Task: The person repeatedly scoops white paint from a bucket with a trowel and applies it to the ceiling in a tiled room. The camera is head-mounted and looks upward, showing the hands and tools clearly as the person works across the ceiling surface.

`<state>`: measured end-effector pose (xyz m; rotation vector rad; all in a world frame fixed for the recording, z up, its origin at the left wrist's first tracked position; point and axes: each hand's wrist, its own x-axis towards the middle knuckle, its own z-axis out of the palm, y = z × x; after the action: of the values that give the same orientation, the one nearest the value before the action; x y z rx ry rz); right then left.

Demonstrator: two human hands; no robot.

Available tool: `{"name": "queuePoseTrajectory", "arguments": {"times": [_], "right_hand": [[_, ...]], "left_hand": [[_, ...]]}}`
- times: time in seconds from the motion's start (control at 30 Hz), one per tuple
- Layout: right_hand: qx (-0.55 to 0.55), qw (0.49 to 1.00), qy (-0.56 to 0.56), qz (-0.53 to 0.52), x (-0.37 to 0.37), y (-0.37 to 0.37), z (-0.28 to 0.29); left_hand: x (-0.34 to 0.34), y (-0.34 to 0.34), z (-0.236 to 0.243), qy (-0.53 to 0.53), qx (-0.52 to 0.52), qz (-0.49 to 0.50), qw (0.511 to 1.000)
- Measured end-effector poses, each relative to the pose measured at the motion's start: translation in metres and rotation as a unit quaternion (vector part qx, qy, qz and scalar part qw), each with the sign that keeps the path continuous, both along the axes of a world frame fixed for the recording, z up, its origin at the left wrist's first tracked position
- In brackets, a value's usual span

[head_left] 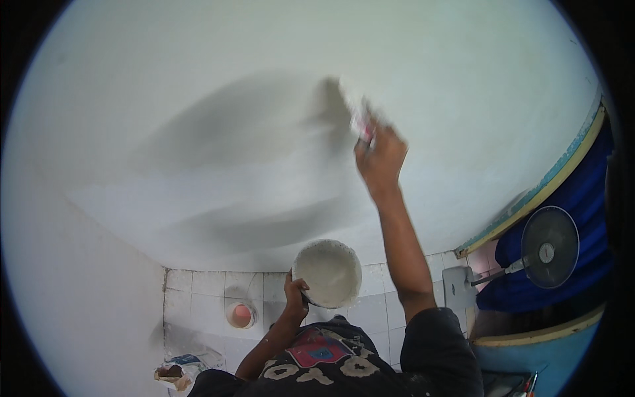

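1. bucket (325,246), round and wide-mouthed, is held in front of the body, above the tiled floor (374,319); its left side is grasped near the rim by the left hand (296,296).
2. pale paste (331,278) is seen inside it; a fairly heavy, shifting load may be expected, so a level carry with the rim firmly gripped, or support from beneath, would be advised. whether the base is supported cannot be told.
3. scraper (361,126), blurred and whitish, is clasped in the raised right hand (383,159), near the pale wall (198,73); whether the wall is touched cannot be told.
4. lightness is suggested by the one-handed hold; a stiff or slightly springy blade may be supposed, and slipperiness where it is smeared. it is best taken by the handle.
5. on the floor to the left, a small tub (241,315) is seen, well apart from both hands.
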<state>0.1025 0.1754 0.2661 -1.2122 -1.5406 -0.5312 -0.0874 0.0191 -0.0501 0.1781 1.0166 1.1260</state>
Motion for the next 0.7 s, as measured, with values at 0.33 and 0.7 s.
{"name": "queuePoseTrajectory", "arguments": {"times": [0.33,0.7], "right_hand": [[-0.026,0.976,-0.140,-0.163,-0.005,0.055,0.138],[-0.260,0.944,-0.202,-0.019,0.049,-0.018,-0.109]], "left_hand": [[0.004,0.008,0.027,-0.009,0.054,-0.009,0.998],[0.003,0.013,0.045,0.032,0.061,-0.026,0.997]]}}
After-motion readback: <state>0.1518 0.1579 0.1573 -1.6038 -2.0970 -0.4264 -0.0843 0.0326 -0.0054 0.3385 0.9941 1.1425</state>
